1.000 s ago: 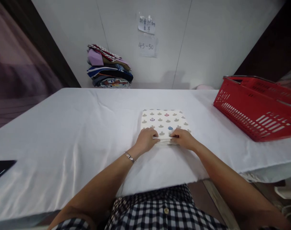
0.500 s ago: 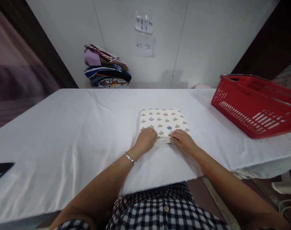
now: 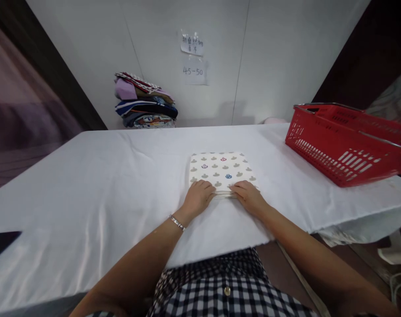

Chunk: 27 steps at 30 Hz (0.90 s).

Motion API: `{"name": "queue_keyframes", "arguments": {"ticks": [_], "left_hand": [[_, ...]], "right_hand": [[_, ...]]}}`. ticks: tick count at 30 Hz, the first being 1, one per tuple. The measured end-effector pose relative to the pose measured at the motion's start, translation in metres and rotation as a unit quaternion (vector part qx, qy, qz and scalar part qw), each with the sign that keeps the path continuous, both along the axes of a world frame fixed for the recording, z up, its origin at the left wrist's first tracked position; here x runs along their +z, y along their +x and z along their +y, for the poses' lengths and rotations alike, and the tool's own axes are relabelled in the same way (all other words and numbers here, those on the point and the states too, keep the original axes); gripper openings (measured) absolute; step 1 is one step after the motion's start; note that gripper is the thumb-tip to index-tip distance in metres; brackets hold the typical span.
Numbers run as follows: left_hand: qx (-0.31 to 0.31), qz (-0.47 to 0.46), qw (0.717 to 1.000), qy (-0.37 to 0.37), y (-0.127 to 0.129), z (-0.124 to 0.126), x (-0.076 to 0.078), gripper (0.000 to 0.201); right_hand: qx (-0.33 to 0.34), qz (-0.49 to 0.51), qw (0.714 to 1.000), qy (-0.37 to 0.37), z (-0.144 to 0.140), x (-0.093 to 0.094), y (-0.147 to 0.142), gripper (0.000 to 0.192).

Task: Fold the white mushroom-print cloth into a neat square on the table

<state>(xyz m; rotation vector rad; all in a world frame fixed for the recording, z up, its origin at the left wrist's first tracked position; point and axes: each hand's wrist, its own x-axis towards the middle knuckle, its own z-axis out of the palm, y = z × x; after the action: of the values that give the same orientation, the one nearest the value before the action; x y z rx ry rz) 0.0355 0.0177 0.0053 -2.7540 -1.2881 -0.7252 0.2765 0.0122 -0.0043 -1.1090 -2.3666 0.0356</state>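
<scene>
A folded cream cloth [image 3: 220, 169] printed with small grey, red and blue shapes lies flat on the white-covered table [image 3: 104, 185]. My left hand [image 3: 198, 198] grips its near edge at the left, thumb tucked under the layers, a silver bracelet on the wrist. My right hand [image 3: 248, 196] pinches the same near edge just to the right. Both hands almost touch at the middle of that edge.
A red plastic basket [image 3: 342, 145] stands on the table's right side. A stack of folded coloured clothes [image 3: 144, 102] sits against the back wall at the left. A dark flat object [image 3: 0, 243] lies at the table's near left. Paper notes hang on the wall.
Both hands keep their grip on the cloth's near edge. Only the view has drifted slightly, shifting everything a little to the left.
</scene>
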Motion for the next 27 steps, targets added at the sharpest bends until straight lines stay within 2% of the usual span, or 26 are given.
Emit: {"name": "queue_keyframes", "arguments": {"ticks": [4, 9, 11, 14, 16, 18, 20, 23, 27], "left_hand": [[0.001, -0.004, 1.0, 0.001, 0.0, 0.0, 0.002, 0.019], [0.004, -0.031, 0.999, 0.017, 0.007, 0.0, 0.009, 0.022], [0.002, -0.013, 1.0, 0.022, 0.012, -0.001, 0.008, 0.028], [0.005, 0.033, 0.999, 0.004, 0.016, -0.002, 0.0, 0.039], [0.002, 0.046, 0.999, -0.008, 0.016, -0.004, -0.007, 0.045], [0.002, 0.049, 0.999, -0.016, 0.015, -0.005, -0.012, 0.048], [0.004, 0.049, 0.999, -0.02, 0.013, -0.007, -0.014, 0.05], [0.001, 0.042, 0.999, -0.031, 0.012, -0.01, -0.011, 0.054], [-0.004, 0.022, 0.996, -0.085, 0.011, -0.007, 0.008, 0.047]], "right_hand": [[-0.001, 0.001, 0.999, 0.032, -0.001, -0.003, -0.002, 0.028], [-0.008, 0.006, 1.0, 0.027, -0.005, -0.004, -0.005, 0.027], [-0.015, 0.009, 1.0, 0.007, -0.007, -0.001, -0.005, 0.026], [-0.028, 0.033, 0.997, -0.065, -0.007, 0.011, -0.007, 0.026], [-0.043, 0.063, 0.991, -0.11, -0.001, 0.022, -0.009, 0.028], [-0.062, 0.084, 0.987, -0.119, 0.01, 0.031, -0.013, 0.031], [-0.079, 0.06, 0.99, -0.103, 0.023, 0.035, -0.017, 0.037], [-0.102, -0.052, 0.985, -0.125, 0.039, 0.028, -0.021, 0.047], [-0.124, -0.126, 0.967, -0.182, 0.048, 0.008, -0.02, 0.056]]}}
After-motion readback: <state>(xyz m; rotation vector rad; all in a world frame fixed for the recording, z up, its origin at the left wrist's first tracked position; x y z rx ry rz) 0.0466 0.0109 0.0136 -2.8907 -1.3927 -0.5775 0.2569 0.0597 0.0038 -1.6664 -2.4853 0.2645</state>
